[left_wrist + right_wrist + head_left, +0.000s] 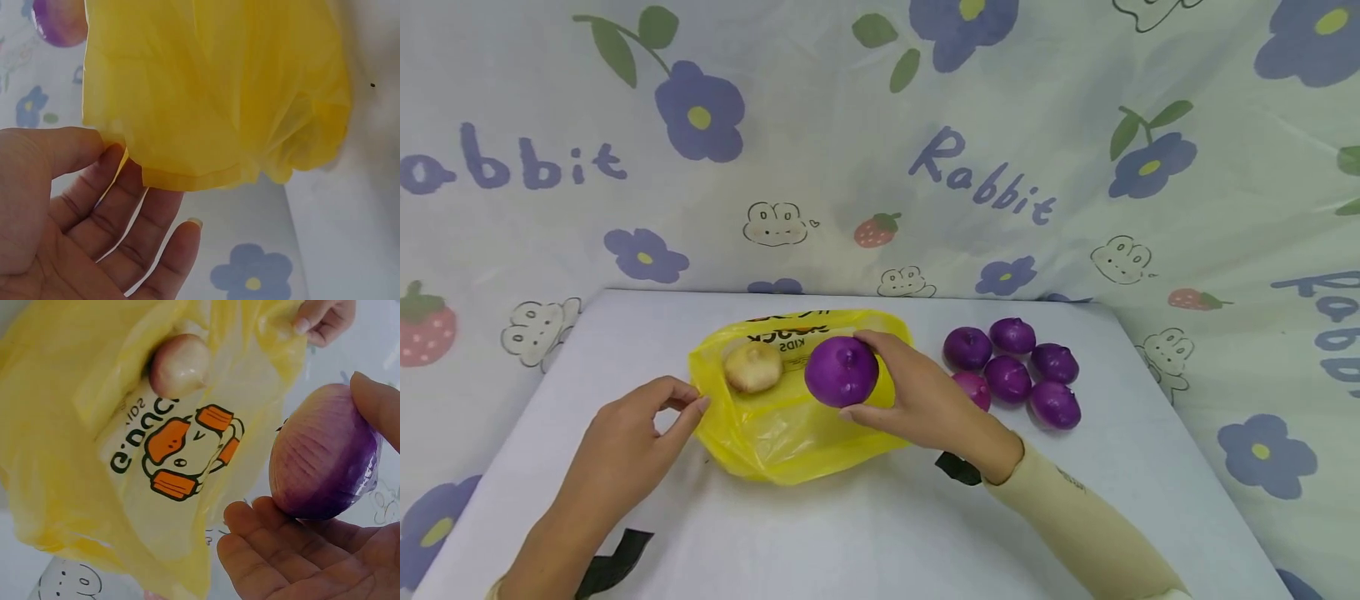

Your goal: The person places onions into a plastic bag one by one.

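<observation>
A yellow plastic bag (820,446) lies on the white table with its mouth spread open, and a pale brownish onion (752,367) sits inside it at the left. My left hand (628,437) pinches the bag's left rim between thumb and index finger; the left wrist view shows its other fingers (164,244) loosely bent beneath the film. Above the bag's right half, my right hand (917,396) grips a purple onion (841,372) between thumb and fingers. Seen from the right wrist, that onion (328,453) is paler on one side.
Several purple onions (1008,379) cluster on the table right of the bag, one of them (973,390) pinker and partly behind my right wrist. Black tape pieces (617,565) stick to the table (850,542) near its front. A patterned cloth (820,150) hangs behind.
</observation>
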Tool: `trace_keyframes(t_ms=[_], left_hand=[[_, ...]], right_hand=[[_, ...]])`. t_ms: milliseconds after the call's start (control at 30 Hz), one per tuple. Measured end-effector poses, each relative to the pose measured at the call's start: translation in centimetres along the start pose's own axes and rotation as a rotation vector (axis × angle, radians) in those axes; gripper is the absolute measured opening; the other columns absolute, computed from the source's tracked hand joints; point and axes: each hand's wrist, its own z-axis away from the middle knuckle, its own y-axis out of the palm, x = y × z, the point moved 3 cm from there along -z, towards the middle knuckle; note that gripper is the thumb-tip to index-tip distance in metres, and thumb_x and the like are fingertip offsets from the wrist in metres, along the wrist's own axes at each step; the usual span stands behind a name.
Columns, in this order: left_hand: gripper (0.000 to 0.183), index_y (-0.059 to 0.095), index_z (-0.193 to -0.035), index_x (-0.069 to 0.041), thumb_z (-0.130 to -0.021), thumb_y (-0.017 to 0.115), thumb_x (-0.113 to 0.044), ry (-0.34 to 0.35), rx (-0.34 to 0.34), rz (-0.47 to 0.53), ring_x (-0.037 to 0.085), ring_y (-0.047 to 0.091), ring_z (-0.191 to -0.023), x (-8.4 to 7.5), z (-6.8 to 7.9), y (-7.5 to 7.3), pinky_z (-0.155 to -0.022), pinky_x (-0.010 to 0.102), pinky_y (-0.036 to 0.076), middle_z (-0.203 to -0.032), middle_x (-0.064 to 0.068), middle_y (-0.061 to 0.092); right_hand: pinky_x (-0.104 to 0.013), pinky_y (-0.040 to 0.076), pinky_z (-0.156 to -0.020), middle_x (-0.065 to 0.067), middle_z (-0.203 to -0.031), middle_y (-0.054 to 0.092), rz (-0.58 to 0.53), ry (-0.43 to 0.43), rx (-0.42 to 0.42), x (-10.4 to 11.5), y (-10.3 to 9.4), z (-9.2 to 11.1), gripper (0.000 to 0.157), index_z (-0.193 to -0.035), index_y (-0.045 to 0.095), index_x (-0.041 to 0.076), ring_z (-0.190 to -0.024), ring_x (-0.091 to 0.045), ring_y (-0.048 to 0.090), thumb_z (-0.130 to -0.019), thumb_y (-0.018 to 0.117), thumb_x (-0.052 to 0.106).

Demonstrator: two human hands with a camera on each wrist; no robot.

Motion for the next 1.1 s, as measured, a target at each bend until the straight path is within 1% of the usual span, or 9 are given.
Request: trace_keyframes(t_ms=[133, 300, 367, 567, 700, 833, 900, 1100], left_hand=[[0.016, 0.071, -0.108, -0.013, -0.1, 0.073, -0.026, -0.015, 0.02, 0.001, 0.024, 0.063, -0.085, 0.0, 0.0, 0.2, -0.067, 0.04, 0.05, -0.105, 0.006, 0.074], [0.014, 0.071, -0.107, -0.015, -0.1, 0.073, -0.027, -0.024, 0.036, 0.007, 0.019, 0.058, -0.078, 0.2, 0.4, 0.3, -0.065, 0.037, 0.049, -0.105, 0.004, 0.075], [0.013, 0.071, -0.106, -0.015, -0.1, 0.074, -0.027, -0.02, 0.029, 0.005, 0.018, 0.057, -0.076, 0.2, 0.5, 0.3, -0.064, 0.035, 0.049, -0.104, 0.004, 0.075], [0.013, 0.072, -0.106, -0.015, -0.099, 0.075, -0.025, -0.01, 0.008, -0.004, 0.018, 0.058, -0.078, 0.2, 0.2, 0.2, -0.062, 0.032, 0.048, -0.103, 0.003, 0.075], [0.014, 0.071, -0.106, -0.014, -0.099, 0.075, -0.026, -0.024, 0.026, -0.012, 0.021, 0.061, -0.081, 0.2, 0.1, 0.1, -0.065, 0.036, 0.05, -0.104, 0.005, 0.075], [0.017, 0.071, -0.108, -0.012, -0.1, 0.074, -0.027, -0.043, 0.053, -0.014, 0.026, 0.064, -0.087, 0.2, 0.0, 0.1, -0.068, 0.041, 0.052, -0.106, 0.008, 0.074], [0.017, 0.071, -0.108, -0.012, -0.1, 0.073, -0.027, -0.043, 0.052, -0.012, 0.027, 0.065, -0.088, 0.2, 0.1, 0.1, -0.069, 0.042, 0.052, -0.106, 0.007, 0.074], [0.015, 0.071, -0.107, -0.013, -0.1, 0.073, -0.026, -0.03, 0.041, -0.001, 0.026, 0.065, -0.087, 0.1, 0.2, 0.1, -0.069, 0.041, 0.052, -0.106, 0.007, 0.075]], right_hand=[[-0.036, 0.05, -0.106, -0.004, -0.15, 0.054, 0.011, -0.012, 0.017, 0.4, -0.2, -0.8, 0.088, -0.156, 0.04, 0.012, -0.13, -0.019, 0.058, -0.087, 0.086, 0.043], [-0.036, 0.049, -0.107, -0.003, -0.151, 0.053, 0.024, 0.007, 0.066, 0.5, -0.1, -1.5, 0.087, -0.156, 0.04, 0.012, -0.132, -0.019, 0.056, -0.088, 0.085, 0.044], [-0.036, 0.049, -0.107, -0.004, -0.153, 0.052, 0.029, 0.008, 0.079, 0.6, -0.1, -1.8, 0.088, -0.157, 0.039, 0.012, -0.132, -0.019, 0.056, -0.089, 0.084, 0.044], [-0.035, 0.047, -0.108, -0.005, -0.154, 0.051, 0.063, -0.016, 0.079, 1.4, -0.7, -2.9, 0.089, -0.157, 0.039, 0.01, -0.134, -0.019, 0.054, -0.089, 0.084, 0.044], [-0.033, 0.046, -0.11, -0.005, -0.152, 0.052, 0.063, -0.041, 0.09, 2.1, -0.8, -3.6, 0.088, -0.156, 0.039, 0.008, -0.133, -0.018, 0.054, -0.089, 0.083, 0.044], [-0.03, 0.045, -0.109, -0.004, -0.148, 0.055, 0.056, -0.072, 0.101, 2.5, -0.4, -4.5, 0.084, -0.154, 0.041, 0.008, -0.13, -0.015, 0.056, -0.09, 0.083, 0.043], [-0.029, 0.046, -0.108, -0.003, -0.147, 0.056, 0.046, -0.078, 0.113, 2.6, -0.1, -4.9, 0.083, -0.153, 0.041, 0.009, -0.127, -0.014, 0.057, -0.089, 0.084, 0.042], [-0.027, 0.048, -0.105, -0.002, -0.146, 0.057, 0.022, -0.058, 0.196, 2.6, 0.9, -5.5, 0.086, -0.155, 0.04, 0.01, -0.124, -0.012, 0.058, -0.089, 0.084, 0.043]])
